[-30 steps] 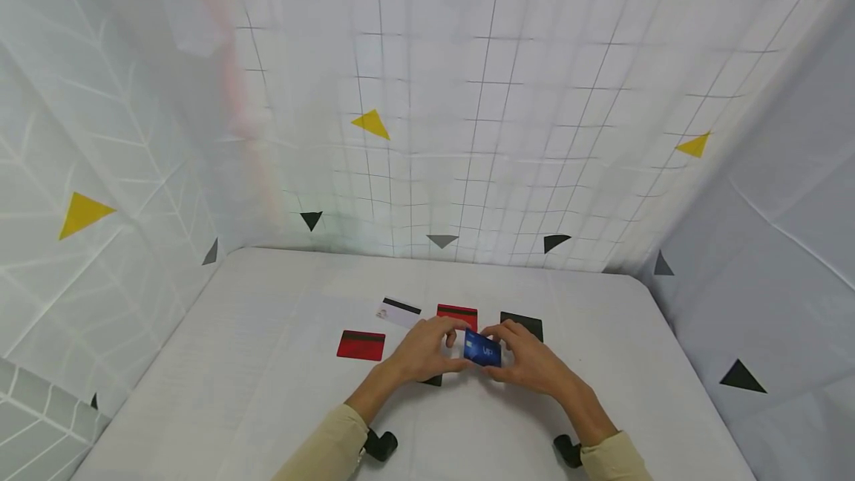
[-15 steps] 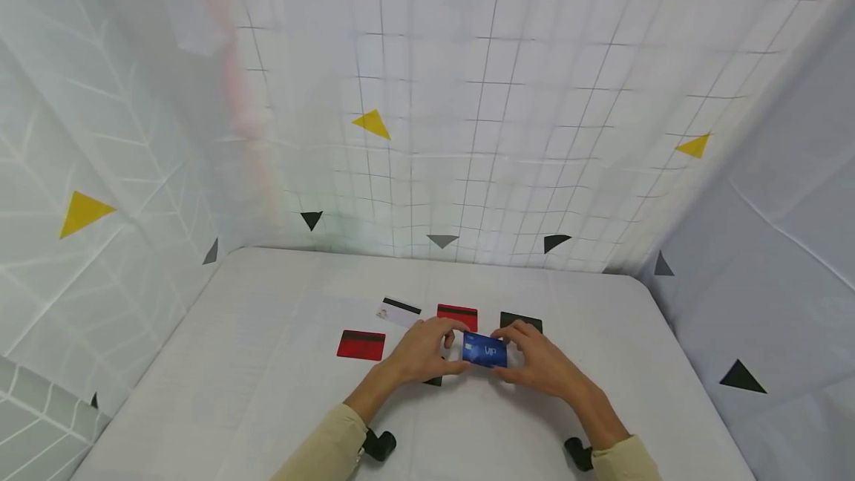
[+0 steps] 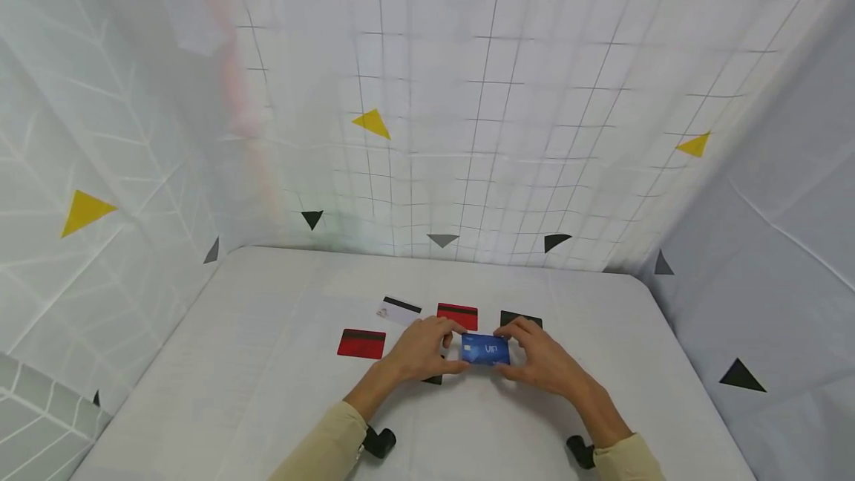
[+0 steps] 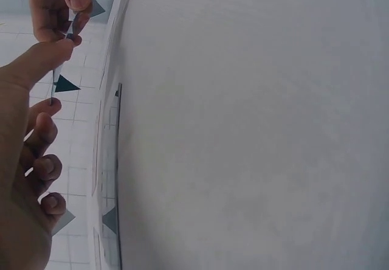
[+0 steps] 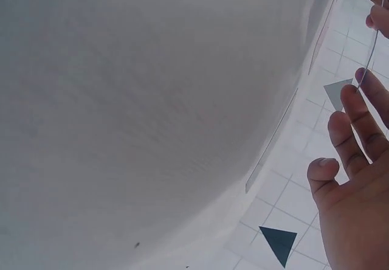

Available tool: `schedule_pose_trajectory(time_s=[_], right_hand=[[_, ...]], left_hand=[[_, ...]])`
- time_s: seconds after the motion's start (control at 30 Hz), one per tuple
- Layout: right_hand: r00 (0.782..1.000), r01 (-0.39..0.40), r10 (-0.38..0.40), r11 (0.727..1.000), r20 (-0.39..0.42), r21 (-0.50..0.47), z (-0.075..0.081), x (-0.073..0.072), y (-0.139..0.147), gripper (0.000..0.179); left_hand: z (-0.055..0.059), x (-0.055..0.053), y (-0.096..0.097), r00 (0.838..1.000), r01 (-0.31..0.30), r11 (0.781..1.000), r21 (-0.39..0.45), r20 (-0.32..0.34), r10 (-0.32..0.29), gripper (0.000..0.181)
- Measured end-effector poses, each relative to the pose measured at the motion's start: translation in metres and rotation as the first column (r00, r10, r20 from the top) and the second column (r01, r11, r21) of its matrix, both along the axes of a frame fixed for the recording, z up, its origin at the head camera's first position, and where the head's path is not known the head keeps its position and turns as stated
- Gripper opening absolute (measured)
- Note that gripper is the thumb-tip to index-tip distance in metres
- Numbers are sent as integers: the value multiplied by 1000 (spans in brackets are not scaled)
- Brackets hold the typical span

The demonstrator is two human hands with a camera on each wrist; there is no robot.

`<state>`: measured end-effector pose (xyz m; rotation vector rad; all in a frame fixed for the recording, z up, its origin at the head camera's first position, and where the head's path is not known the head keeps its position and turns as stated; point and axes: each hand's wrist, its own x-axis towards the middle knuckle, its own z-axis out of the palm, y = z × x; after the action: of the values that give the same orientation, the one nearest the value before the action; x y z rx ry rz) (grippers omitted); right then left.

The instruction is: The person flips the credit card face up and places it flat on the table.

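Observation:
A blue plastic card (image 3: 485, 349) with VIP lettering and a chip is held up between both hands, its printed face toward the head camera. My left hand (image 3: 417, 351) pinches its left end between thumb and fingers. At the opposite end my right hand (image 3: 539, 358) pinches the upper and lower edges. In the left wrist view the left hand (image 4: 27, 118) appears beside the card, which is nearly edge-on. The right wrist view also catches the card (image 5: 370, 57) as a thin edge at the right hand's fingertips (image 5: 363, 78).
On the white table (image 3: 267, 392) lie a red card (image 3: 361, 344), a white card (image 3: 402, 310) with a black stripe, another red card (image 3: 457, 315) and a dark card (image 3: 521, 318). Another dark card (image 3: 434, 379) is mostly hidden under the left hand. White curtains (image 3: 427, 169) surround the table.
The right hand has moved slightly right, and the blue card has turned from a slant to level, showing its face wider. The left hand has stayed nearly in place; the cards on the table have not moved.

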<state>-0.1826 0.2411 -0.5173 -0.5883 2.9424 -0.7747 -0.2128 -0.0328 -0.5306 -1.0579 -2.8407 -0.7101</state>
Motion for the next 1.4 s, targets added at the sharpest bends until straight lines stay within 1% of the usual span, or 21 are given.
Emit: schedule_pose_trajectory(time_s=[0.07,0.23,0.37,0.5,0.73,0.87,1.0,1.17,1.23,1.4], right_hand=[[1000,0,0,1000,-6,2,0,0,0,56],[1000,-2,2,1000,-13,-7,1,-1,0,55],[1000,1,-1,1000,-8,-5,1,-2,-1,55],[1000,7,-7,1000,-1,11,-1,-3,-1,55],[999,12,-13,1000,40,12,-5,-4,-2,52],[998,7,-8,1000,60,17,-7,-4,-4,53],[998,-2,0,999,69,38,-9,-4,-6,53],[997,1,-5,999,83,54,-10,-4,-7,53],[997,-1,-5,998,80,64,-11,-4,-7,53],[997,-11,6,997,72,80,-10,-4,-7,52]], left_hand=[[-1,-1,0,1000,-6,1000,-19,-10,6,59],[0,-4,-1,1000,-15,999,-36,-24,14,58],[0,-5,-1,1000,-16,999,-40,-14,16,57],[0,-5,0,1000,-13,999,-36,15,14,56],[-2,-5,1,994,2,1000,-13,112,0,56],[-5,-3,3,991,-1,1000,-25,136,5,56],[-6,-1,3,993,-6,998,-57,118,13,55],[-5,0,5,997,-1,996,-93,73,8,54],[-5,1,6,997,-3,995,-100,70,11,54],[-8,1,8,995,-20,995,-102,95,30,54]])
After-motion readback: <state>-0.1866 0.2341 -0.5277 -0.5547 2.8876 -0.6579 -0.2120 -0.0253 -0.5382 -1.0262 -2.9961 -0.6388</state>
